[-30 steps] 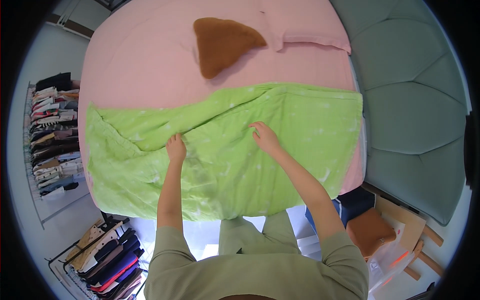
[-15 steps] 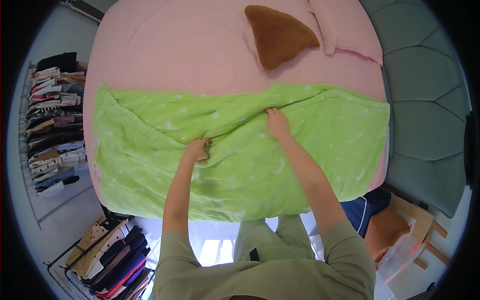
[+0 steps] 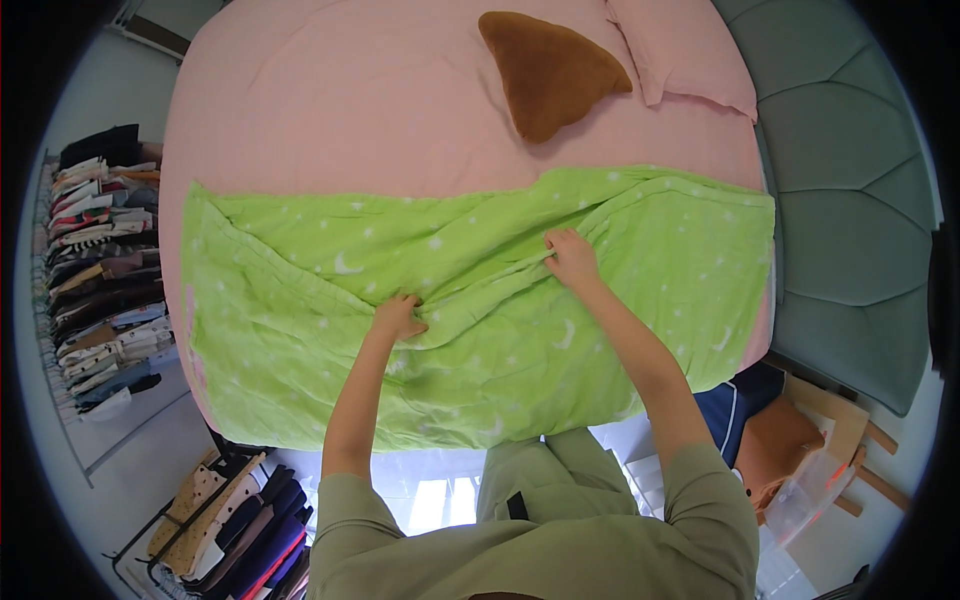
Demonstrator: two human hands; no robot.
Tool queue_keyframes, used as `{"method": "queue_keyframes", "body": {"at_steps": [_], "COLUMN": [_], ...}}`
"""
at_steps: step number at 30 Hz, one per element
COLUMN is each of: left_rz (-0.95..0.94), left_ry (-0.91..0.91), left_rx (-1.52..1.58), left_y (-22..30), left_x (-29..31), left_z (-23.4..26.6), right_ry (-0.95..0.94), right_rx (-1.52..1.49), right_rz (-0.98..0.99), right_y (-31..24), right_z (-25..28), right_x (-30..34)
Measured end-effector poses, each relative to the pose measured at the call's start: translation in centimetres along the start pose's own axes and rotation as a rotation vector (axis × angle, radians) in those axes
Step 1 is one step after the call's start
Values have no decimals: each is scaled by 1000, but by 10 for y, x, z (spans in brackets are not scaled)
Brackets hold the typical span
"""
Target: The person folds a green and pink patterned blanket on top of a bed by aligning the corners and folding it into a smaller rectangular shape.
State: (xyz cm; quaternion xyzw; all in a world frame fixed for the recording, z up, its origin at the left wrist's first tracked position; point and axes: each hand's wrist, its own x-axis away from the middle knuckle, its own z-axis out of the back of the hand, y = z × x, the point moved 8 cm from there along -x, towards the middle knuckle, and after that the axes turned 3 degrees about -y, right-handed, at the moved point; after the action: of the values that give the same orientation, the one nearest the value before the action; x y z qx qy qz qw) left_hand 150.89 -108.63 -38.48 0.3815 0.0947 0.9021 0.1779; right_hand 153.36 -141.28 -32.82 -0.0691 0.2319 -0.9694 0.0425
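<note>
A light green blanket (image 3: 480, 385) with white moons and stars lies across the near part of the bed, its upper layer folded back toward me. My left hand (image 3: 400, 316) is closed on the folded edge near the middle, fingers curled into the cloth. Farther right and a little farther away, my right hand (image 3: 573, 259) pinches the same edge, which slants up to the right between wrinkles. Beneath the blanket is a pink bed sheet (image 3: 330, 100). The fingertips of both hands are partly hidden in the fabric.
A brown, roughly triangular cushion (image 3: 550, 75) and a pink pillow (image 3: 690, 55) lie at the far right. A grey-green padded headboard (image 3: 845, 200) borders the right side. Clothes racks (image 3: 105, 260) stand left, and a brown bag (image 3: 780, 445) sits near right.
My right hand has drawn the blanket's edge toward me and slightly right, exposing more of the layer beneath. The left hand has shifted slightly nearer me, still at the edge.
</note>
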Motion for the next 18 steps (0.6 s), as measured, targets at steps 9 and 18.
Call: {"method": "queue_keyframes", "body": {"at_steps": [9, 18], "left_rz": [44, 38], "left_ry": [8, 505], "left_rx": [352, 435], "left_y": [-25, -67], "left_x": [-6, -69], "left_z": [60, 158], "right_ry": [462, 288], "right_rx": [-218, -221], "right_rz": [84, 92], "right_y": [-23, 0], "right_z": [73, 30], "right_x": [-33, -101]}}
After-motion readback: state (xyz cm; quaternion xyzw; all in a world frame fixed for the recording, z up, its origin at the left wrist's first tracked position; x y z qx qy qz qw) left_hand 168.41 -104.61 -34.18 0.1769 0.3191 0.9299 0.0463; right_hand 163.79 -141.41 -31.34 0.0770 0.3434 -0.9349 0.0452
